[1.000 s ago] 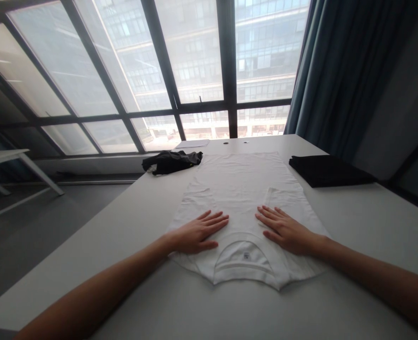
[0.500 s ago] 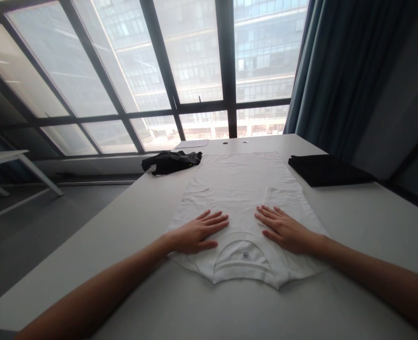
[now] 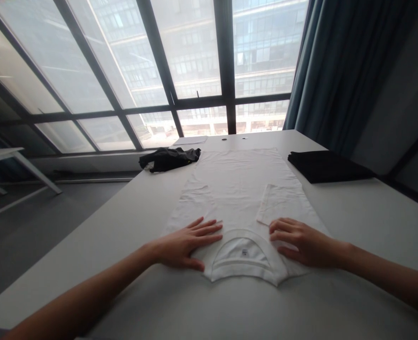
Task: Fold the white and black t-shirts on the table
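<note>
A white T-shirt [image 3: 240, 184] lies spread on the table, its round collar toward me and its hem toward the window. Both short sleeves are folded inward over the body. My left hand [image 3: 191, 243] rests flat with fingers spread on the shirt, left of the collar. On the collar's other side, my right hand [image 3: 301, 243] touches the shirt near the right sleeve's end. Its fingers are bent but apart, and I see nothing held in them. A small printed label shows inside the neck opening.
On the white table [image 3: 357, 222], a crumpled dark garment [image 3: 169, 159] lies at the far left and a folded black cloth [image 3: 329, 166] at the right. White paper [image 3: 191, 140] sits by the window. A blue curtain [image 3: 322, 71] hangs at right, and another table [image 3: 3, 155] stands at left.
My left hand has slid a little left and toward me. My right hand has moved right and toward me, its fingers now more curled, uncovering the right sleeve's end.
</note>
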{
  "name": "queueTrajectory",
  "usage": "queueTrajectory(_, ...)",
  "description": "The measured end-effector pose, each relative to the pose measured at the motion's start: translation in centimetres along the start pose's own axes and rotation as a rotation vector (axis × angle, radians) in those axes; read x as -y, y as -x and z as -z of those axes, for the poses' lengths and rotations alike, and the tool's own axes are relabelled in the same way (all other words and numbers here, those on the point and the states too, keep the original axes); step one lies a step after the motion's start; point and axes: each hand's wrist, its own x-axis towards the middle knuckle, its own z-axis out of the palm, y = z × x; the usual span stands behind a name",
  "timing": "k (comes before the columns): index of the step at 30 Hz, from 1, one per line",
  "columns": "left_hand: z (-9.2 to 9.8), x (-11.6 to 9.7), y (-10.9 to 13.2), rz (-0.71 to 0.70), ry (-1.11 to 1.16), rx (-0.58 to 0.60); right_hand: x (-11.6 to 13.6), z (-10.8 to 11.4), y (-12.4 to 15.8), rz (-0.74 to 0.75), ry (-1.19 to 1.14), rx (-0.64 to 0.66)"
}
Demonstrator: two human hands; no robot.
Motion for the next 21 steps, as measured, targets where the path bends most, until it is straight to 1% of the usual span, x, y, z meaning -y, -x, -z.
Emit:
queueTrajectory(2, -0.2, -0.4, 0.6, -0.019, 0.008, -0.009, 0.8, 0.6, 0.8, -0.003, -0.008, 0.056)
queueTrajectory(4, -0.5, -0.7, 1.1, -0.033, 0.02, -0.045, 1.3, 1.0, 1.4, -0.008, -0.019, 0.113)
queueTrajectory(7, -0.8, -1.1, 1.4, -0.024, 0.081, -0.166, 1.8, 1.4, 1.8, -0.017, -0.036, 0.158)
queueTrajectory(9, -0.8, -1.4, 1.4, -0.028, 0.12, -0.219, 1.9, 1.5, 1.9, -0.018, -0.042, 0.155)
queueTrajectory(13, -0.6, -1.9, 1.1, -0.104, 0.084, -0.192, 1.8, 1.0, 2.0, 0.047, -0.03, 0.129)
queueTrajectory(16, -0.4, -2.1, 0.9, -0.145, 0.024, -0.197, 1.8, 0.4, 2.1, 0.106, 0.036, 0.12)
queueTrajectory(18, -0.2, -2.0, 0.8, -0.141, 0.032, -0.213, 1.8, 0.3, 2.1, 0.113, 0.058, 0.107)
queueTrajectory(21, 0.6, -1.4, 0.8, -0.074, 0.082, -0.233, 1.9, 1.0, 1.8, 0.07, -0.003, 0.085)
